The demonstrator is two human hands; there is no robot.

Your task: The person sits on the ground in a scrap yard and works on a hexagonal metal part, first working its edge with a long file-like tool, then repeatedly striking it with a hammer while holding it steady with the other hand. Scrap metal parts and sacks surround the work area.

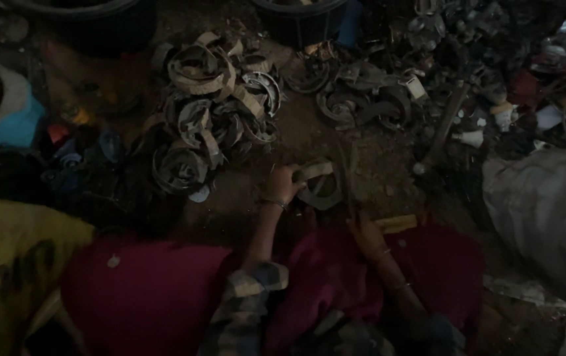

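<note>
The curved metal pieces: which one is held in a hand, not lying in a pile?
The curved metal piece in the left hand, on the ground before the knees. All the others lie loose in the two piles further away.

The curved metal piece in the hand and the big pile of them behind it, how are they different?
The held curved piece is single and gripped by the left hand; the pile has many, lying loose and jumbled on the dirt floor. The held one sits nearer the person; the pile lies farther. Both look like grey, worn, crescent-shaped metal.
</note>
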